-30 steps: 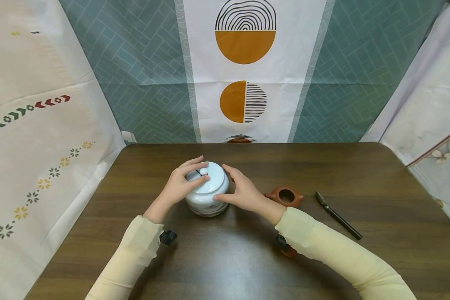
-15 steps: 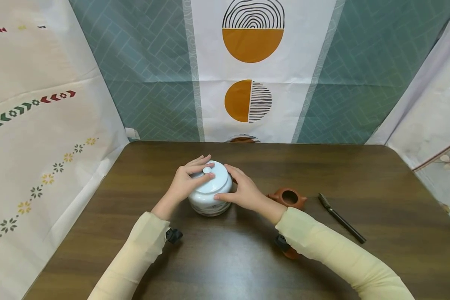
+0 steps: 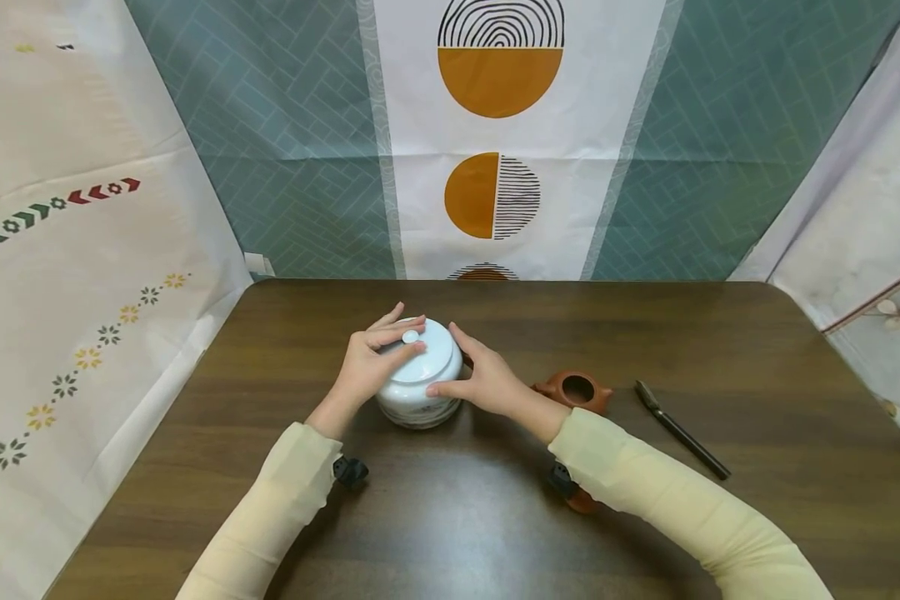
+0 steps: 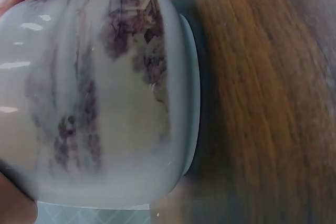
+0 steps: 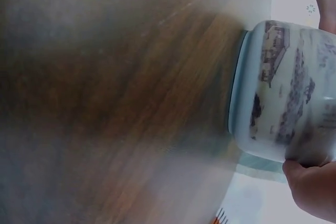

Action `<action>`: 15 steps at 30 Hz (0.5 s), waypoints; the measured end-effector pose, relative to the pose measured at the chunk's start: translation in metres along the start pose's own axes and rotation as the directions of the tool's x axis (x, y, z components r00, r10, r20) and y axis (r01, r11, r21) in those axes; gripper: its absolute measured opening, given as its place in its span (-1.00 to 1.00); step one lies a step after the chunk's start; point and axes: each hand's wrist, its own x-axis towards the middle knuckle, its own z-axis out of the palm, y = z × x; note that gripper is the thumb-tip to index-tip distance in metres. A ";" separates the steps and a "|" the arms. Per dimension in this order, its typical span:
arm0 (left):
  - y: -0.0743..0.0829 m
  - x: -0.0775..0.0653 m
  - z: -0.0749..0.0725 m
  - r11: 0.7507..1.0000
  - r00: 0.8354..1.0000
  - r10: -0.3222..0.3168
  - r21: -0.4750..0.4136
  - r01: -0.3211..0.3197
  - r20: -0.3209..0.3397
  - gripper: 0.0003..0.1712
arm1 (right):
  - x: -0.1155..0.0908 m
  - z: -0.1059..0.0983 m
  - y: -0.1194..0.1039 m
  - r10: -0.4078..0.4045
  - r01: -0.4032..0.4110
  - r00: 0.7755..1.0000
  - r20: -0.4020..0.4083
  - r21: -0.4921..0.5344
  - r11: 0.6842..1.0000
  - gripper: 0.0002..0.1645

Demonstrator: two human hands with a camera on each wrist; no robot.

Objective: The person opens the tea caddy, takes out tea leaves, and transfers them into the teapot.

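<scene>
A dark brush (image 3: 682, 435) lies between a brown teapot (image 3: 581, 403) and the desk's (image 3: 450, 542) right edge; patterned cloth (image 3: 420, 142) hangs beyond the far edge.

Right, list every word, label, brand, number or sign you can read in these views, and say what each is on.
No text can be read in any view.
White jar: painted scene; faint small marks near it could be writing, too blurred to tell.
Brown teapot and dark brush: no lettering can be made out.
Hanging cloth: only shapes and patterns.

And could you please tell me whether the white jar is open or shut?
Shut: in the head view, the white lid sits on top of the jar, knob upward, and no opening shows.
</scene>
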 end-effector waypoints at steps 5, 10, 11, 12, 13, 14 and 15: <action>0.017 -0.002 0.002 0.996 0.996 0.085 0.013 -0.085 -0.010 -0.70 | -0.002 -0.001 -0.001 0.002 -0.002 1.000 -0.002 -0.001 1.000 0.21; 0.028 -0.005 0.003 0.993 0.992 0.121 0.015 -0.120 -0.036 -0.76 | -0.001 0.000 -0.001 -0.003 0.003 1.000 -0.006 0.004 1.000 0.20; 0.029 -0.005 0.003 0.993 0.992 0.122 0.013 -0.121 -0.040 -0.77 | -0.001 0.000 -0.001 -0.004 0.004 1.000 -0.006 0.006 1.000 0.20; 0.029 -0.006 0.004 0.993 0.992 0.121 0.010 -0.121 -0.045 -0.77 | -0.001 0.000 0.000 -0.004 0.004 1.000 -0.006 0.008 1.000 0.20; 0.029 -0.006 0.004 0.993 0.991 0.122 0.007 -0.121 -0.049 -0.77 | -0.001 0.000 0.000 -0.005 0.005 1.000 -0.007 0.009 1.000 0.20; 0.028 -0.006 0.005 0.992 0.991 0.124 0.003 -0.124 -0.055 -0.78 | -0.001 0.000 0.000 -0.007 0.008 1.000 -0.008 0.012 1.000 0.20; 0.028 -0.006 0.005 0.992 0.990 0.124 -0.003 -0.125 -0.061 -0.78 | -0.001 0.000 0.001 -0.011 0.011 1.000 -0.010 0.013 1.000 0.20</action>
